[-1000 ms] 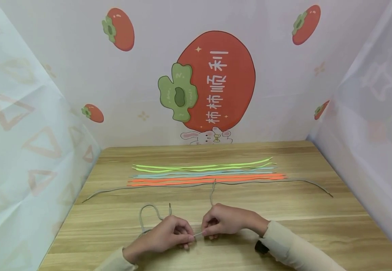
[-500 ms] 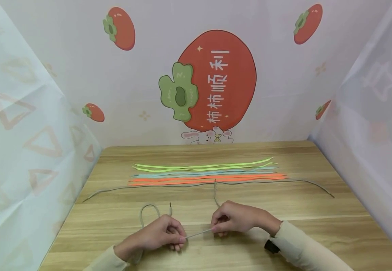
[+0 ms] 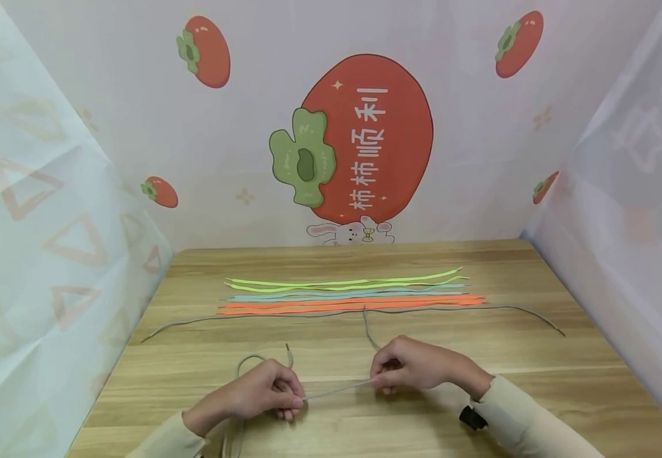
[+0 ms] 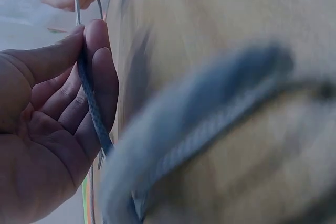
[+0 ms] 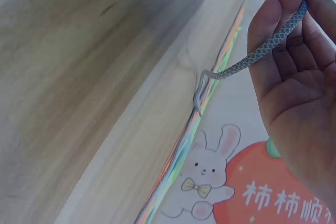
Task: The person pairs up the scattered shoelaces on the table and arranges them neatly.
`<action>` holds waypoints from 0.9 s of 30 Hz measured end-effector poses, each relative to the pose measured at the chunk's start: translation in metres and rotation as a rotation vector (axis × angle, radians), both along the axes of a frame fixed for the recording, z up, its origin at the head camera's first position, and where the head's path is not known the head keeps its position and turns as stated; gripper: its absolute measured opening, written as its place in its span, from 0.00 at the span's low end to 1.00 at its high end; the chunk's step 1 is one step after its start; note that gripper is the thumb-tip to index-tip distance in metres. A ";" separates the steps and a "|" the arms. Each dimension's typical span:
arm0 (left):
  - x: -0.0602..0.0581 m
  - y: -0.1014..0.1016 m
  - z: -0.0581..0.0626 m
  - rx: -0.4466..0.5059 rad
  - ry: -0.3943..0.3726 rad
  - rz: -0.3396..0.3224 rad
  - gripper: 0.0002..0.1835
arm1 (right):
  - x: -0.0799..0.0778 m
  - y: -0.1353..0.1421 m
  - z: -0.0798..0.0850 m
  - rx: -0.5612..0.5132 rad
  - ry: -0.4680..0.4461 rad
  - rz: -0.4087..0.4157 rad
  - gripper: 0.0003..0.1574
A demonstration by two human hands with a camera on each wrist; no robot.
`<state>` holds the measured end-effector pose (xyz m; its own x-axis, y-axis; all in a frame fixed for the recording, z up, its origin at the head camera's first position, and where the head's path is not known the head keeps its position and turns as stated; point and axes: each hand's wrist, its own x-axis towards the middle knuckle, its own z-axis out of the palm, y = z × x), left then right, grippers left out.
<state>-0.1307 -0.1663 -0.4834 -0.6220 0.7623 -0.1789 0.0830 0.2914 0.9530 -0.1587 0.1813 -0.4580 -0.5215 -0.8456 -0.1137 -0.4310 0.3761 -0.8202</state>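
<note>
A grey shoelace [image 3: 337, 390] is stretched between my two hands above the front of the table. My left hand [image 3: 264, 391] pinches it between thumb and forefinger; in the left wrist view the lace [image 4: 90, 95] runs down past the fingers and loops, blurred, close to the camera. My right hand [image 3: 413, 364] pinches the lace farther right. From that hand a tail runs back to the laid-out row, and the right wrist view shows this woven lace [image 5: 252, 59] crossing the fingers. The other tail curls beside my left hand, its dark tip pointing up the table.
Behind my hands lie laces in a row: yellow-green laces [image 3: 342, 280], light blue laces [image 3: 273, 297], orange laces [image 3: 308, 304], and a longer grey lace [image 3: 193, 320] in front. White printed sheets [image 3: 239, 127] wall the wooden table [image 3: 508, 356] at the back and sides.
My hands have moved apart, the left one leftward and the right one rightward. The stretch of lace between them has grown longer, while the laid-out row has stayed put.
</note>
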 end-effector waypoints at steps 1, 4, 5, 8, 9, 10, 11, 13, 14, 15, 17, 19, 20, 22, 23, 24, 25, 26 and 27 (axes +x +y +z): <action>-0.001 -0.001 0.001 -0.007 0.004 0.001 0.11 | 0.000 0.001 0.000 -0.002 -0.004 -0.006 0.13; -0.003 -0.004 0.004 -0.018 0.003 0.009 0.11 | 0.000 0.007 0.001 -0.002 -0.012 -0.018 0.13; -0.004 -0.006 0.004 -0.019 0.002 0.011 0.11 | 0.000 0.008 0.002 -0.001 -0.014 -0.021 0.13; -0.005 -0.010 0.006 -0.019 -0.008 0.018 0.12 | -0.001 0.015 0.003 -0.003 -0.021 -0.029 0.14; -0.005 -0.011 0.006 -0.021 -0.005 0.020 0.12 | -0.001 0.017 0.003 -0.002 -0.020 -0.033 0.14; -0.005 -0.013 0.007 -0.022 -0.002 0.020 0.12 | -0.001 0.019 0.004 -0.001 -0.018 -0.039 0.14; -0.006 -0.015 0.007 -0.017 0.000 0.018 0.12 | -0.001 0.021 0.004 -0.002 -0.018 -0.045 0.14; -0.007 -0.018 0.008 -0.009 0.004 0.011 0.12 | -0.001 0.025 0.005 -0.004 -0.026 -0.060 0.14; -0.007 -0.020 0.008 -0.005 0.007 0.006 0.12 | 0.000 0.027 0.005 -0.006 -0.029 -0.070 0.14; -0.008 -0.021 0.008 -0.003 0.014 -0.001 0.13 | 0.000 0.029 0.006 -0.005 -0.028 -0.078 0.14; -0.009 -0.024 0.009 0.007 0.023 -0.011 0.13 | 0.000 0.033 0.008 -0.018 -0.031 -0.085 0.14; -0.011 -0.026 0.010 0.019 0.025 -0.019 0.13 | 0.001 0.036 0.010 -0.031 -0.022 -0.087 0.14; -0.011 -0.027 0.011 0.027 0.027 -0.022 0.13 | 0.001 0.038 0.012 -0.039 -0.017 -0.087 0.14; -0.011 -0.029 0.012 0.044 0.024 -0.027 0.13 | 0.001 0.041 0.014 -0.056 -0.008 -0.080 0.13; -0.011 -0.030 0.013 0.052 0.019 -0.031 0.14 | 0.002 0.043 0.016 -0.059 -0.005 -0.081 0.12; -0.011 -0.031 0.013 0.057 0.015 -0.033 0.14 | 0.002 0.045 0.017 -0.060 0.000 -0.082 0.11; -0.011 -0.031 0.014 0.064 0.012 -0.036 0.14 | 0.002 0.046 0.018 -0.062 0.004 -0.083 0.11; -0.011 -0.032 0.014 0.072 0.015 -0.041 0.14 | 0.001 0.048 0.018 -0.061 0.013 -0.084 0.10; -0.011 -0.033 0.015 0.072 0.017 -0.043 0.14 | 0.001 0.051 0.019 -0.063 0.023 -0.083 0.09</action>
